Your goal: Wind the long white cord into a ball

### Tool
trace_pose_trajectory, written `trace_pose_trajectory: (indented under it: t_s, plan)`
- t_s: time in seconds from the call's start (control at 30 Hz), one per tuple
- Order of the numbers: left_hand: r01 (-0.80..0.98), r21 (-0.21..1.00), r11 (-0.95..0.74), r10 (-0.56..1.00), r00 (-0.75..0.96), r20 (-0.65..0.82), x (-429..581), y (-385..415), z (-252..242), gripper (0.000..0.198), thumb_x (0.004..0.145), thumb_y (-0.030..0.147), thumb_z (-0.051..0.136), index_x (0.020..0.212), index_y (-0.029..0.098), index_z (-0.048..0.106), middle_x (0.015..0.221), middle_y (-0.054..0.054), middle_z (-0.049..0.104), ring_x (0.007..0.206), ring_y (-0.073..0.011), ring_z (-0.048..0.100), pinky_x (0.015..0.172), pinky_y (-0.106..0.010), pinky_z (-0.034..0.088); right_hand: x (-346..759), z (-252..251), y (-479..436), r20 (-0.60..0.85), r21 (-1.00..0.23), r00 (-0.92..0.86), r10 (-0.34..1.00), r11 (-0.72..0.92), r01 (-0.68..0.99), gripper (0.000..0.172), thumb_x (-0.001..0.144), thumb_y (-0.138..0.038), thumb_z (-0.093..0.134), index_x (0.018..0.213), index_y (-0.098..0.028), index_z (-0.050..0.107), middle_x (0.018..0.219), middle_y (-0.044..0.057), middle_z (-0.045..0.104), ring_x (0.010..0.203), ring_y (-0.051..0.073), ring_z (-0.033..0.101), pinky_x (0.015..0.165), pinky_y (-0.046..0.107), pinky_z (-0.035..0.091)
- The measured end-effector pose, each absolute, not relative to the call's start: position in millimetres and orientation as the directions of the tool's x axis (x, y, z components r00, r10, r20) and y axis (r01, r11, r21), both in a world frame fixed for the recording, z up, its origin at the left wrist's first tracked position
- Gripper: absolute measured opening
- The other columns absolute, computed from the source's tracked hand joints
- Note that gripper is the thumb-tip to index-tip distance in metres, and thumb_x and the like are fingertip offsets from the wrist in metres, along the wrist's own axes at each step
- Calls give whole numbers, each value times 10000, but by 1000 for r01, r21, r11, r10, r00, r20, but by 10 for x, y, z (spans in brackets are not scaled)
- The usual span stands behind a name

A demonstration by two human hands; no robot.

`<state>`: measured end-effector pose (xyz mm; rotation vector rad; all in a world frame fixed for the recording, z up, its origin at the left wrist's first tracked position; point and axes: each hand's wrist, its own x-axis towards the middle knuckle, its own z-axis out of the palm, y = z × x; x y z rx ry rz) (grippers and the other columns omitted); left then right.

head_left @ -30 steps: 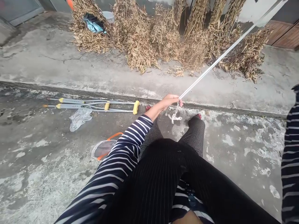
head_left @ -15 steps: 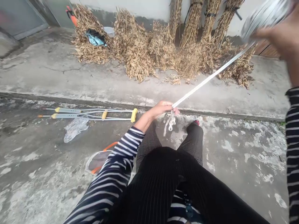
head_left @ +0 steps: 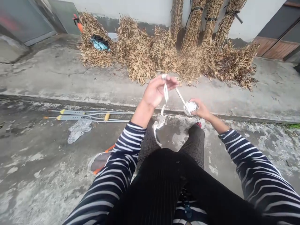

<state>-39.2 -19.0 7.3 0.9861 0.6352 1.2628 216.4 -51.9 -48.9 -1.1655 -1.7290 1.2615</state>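
My left hand is raised in front of me, its fingers pinched on a white strap. A loose, knotted end of the strap hangs below that hand toward my knees. A short stretch of strap runs down to the right into a small white roll. My right hand is closed around that roll. Both arms wear black-and-white striped sleeves. My dark trousered legs fill the lower middle.
Bundles of dry brown stalks lean against the wall ahead. A pair of crutches lies on the wet concrete at the left, beside a clear plastic bag. An orange-rimmed transparent item lies by my left leg. A low step edge crosses the ground.
The long taut strap has been drawn in. My right hand came down from the upper right with the roll, close to the left hand. My left hand rose and turned palm up.
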Motion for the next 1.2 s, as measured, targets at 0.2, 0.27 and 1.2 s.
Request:
trace_pose_trajectory:
  t_s: [0.2,0.27,1.2]
  plan:
    - [-506,860,61,996,90,-18,-441,442,-442,126,886,261,602,969,171,633,968,-62,773,1113,-178,726,1016,-302,546,2068,-821,-815,-26,-991,-479,877,40,129,386,931,-428,693,1273,-262,630,1322,75,623,1189,257,607,984,443,556]
    - [-515,849,121,992,87,-88,-431,527,-683,127,866,254,606,953,166,631,919,-63,775,1033,-166,746,959,-274,555,2068,-839,-881,-38,-997,-505,862,-2,71,577,774,-372,802,1312,-324,596,1316,42,629,1223,284,590,1001,454,539]
    - [775,601,192,637,367,-677,-395,937,-605,66,598,35,686,546,75,678,586,-67,576,731,-226,632,752,-363,464,2052,-842,-1308,17,-938,-735,678,-243,-246,721,511,-366,910,1209,-359,732,1388,9,601,1273,315,564,1024,408,499]
